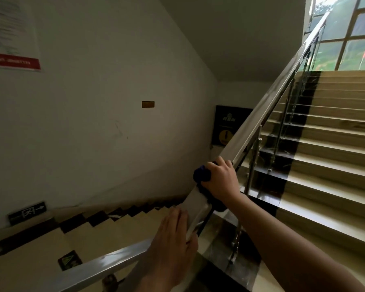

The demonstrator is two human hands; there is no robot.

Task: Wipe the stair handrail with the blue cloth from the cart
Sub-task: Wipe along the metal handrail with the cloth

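A flat steel handrail (268, 102) climbs from the lower middle toward the window at the upper right. My right hand (221, 179) presses a dark blue cloth (201, 173) onto the rail's top; the cloth bunches out at the hand's left and hangs below the wrist. My left hand (173, 239) lies lower on the same rail, fingers wrapped over its edge, near the bend where a second rail section (97, 268) runs down to the left. No cart is in view.
Beige stairs (335, 148) rise on the right behind the rail's steel posts (253, 161). Another flight descends at lower left along a white wall with an exit sign (26, 212) and a notice (13, 34). A window (350, 32) is at top right.
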